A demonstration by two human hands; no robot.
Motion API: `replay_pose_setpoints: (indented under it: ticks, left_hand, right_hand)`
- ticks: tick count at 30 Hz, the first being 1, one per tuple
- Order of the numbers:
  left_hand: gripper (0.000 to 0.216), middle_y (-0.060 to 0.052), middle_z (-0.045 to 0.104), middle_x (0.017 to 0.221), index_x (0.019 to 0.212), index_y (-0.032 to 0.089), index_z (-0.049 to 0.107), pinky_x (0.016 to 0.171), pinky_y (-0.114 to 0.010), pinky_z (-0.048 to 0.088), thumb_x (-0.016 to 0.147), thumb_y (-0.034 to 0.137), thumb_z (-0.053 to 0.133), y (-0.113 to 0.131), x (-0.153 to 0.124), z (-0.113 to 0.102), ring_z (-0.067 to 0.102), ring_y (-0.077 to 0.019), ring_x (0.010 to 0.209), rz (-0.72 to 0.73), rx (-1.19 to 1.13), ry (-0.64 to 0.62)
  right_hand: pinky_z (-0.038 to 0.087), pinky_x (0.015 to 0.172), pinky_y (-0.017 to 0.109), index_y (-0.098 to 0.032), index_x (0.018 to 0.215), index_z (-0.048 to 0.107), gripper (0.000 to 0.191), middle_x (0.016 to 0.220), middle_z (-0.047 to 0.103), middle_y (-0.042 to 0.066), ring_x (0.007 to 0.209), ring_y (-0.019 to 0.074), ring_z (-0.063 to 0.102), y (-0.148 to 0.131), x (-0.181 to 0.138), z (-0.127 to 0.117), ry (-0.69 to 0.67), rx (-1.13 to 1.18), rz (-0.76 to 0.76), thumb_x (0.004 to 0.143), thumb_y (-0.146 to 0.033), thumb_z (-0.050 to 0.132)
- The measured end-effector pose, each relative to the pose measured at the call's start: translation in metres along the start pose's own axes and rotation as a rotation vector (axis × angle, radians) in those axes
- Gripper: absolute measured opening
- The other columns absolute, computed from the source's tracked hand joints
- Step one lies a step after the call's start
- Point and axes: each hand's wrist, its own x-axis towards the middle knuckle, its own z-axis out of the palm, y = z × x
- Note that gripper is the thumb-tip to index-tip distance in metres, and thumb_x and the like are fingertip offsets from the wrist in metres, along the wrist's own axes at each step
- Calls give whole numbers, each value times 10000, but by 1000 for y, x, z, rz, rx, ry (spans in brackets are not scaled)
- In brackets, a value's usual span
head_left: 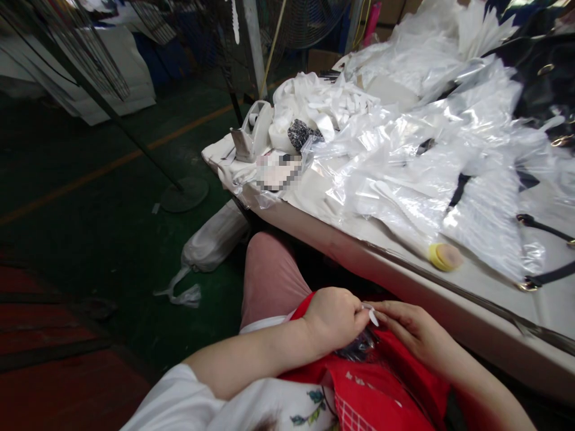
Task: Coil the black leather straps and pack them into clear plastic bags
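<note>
My left hand (pixel 335 317) is closed just above my lap, its thumb and fingertips pinched at a small white plastic strip (pixel 374 317). From the other side my right hand (pixel 408 320) meets it, thumb and fingers pressed together at the same strip. Both sets of fingertips nearly touch. Under the hands, a dark item in clear plastic (pixel 359 347) lies on the red apron (pixel 372 395). My left hand and the apron's folds partly cover that item, so its kind does not show.
The white table (pixel 314 224) carries clear plastic bags (pixel 404 155), a tape dispenser (pixel 251 131), a yellow roll (pixel 444 256), white strips (pixel 332 102) and black straps with metal buckles (pixel 545 227). A stuffed white bag (pixel 215 236) and a stand's round base (pixel 184 194) occupy the floor at left.
</note>
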Motion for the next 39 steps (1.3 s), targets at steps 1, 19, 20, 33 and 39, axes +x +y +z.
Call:
replay_pose_setpoints:
  ticks: [1, 19, 20, 33, 39]
  left_hand:
    - [399, -97, 766, 812, 825, 191, 788, 631, -296, 462, 917, 408, 467, 0, 0, 0, 693, -225, 748, -3, -6, 2]
    - [432, -86, 751, 779, 794, 183, 769, 610, -293, 444, 944, 388, 419, -4, -2, 6, 682, -209, 722, 24, 4, 32]
    - [432, -86, 749, 782, 798, 183, 766, 614, -291, 448, 947, 389, 416, -4, -2, 5, 681, -208, 725, 29, 1, 30]
    - [376, -74, 723, 764, 777, 170, 717, 638, -282, 439, 938, 365, 439, -17, -4, 5, 667, -199, 716, 98, -33, -5]
    - [405, -59, 728, 782, 772, 180, 724, 628, -264, 416, 965, 361, 417, -18, -3, 4, 650, -175, 711, 155, -57, -30]
  right_hand:
    - [534, 968, 413, -243, 1208, 715, 370, 1173, 734, 93, 1070, 278, 683, -1, -1, 0, 9, 14, -1, 969, -422, 497]
    - [572, 758, 309, -236, 931, 768, 263, 921, 786, 50, 833, 235, 736, -8, 2, 12, 148, -225, 42, 925, -305, 514]
    - [571, 744, 309, -236, 908, 761, 256, 910, 785, 49, 817, 232, 734, -7, 3, 15, 167, -262, 36, 922, -296, 513]
    - [598, 689, 377, -190, 1017, 713, 307, 879, 786, 91, 774, 266, 751, 20, 2, 12, 545, -493, 94, 928, -363, 475]
    - [593, 847, 373, -196, 1051, 725, 386, 1067, 767, 99, 966, 264, 725, 14, 8, 3, 430, 31, 109, 924, -492, 512]
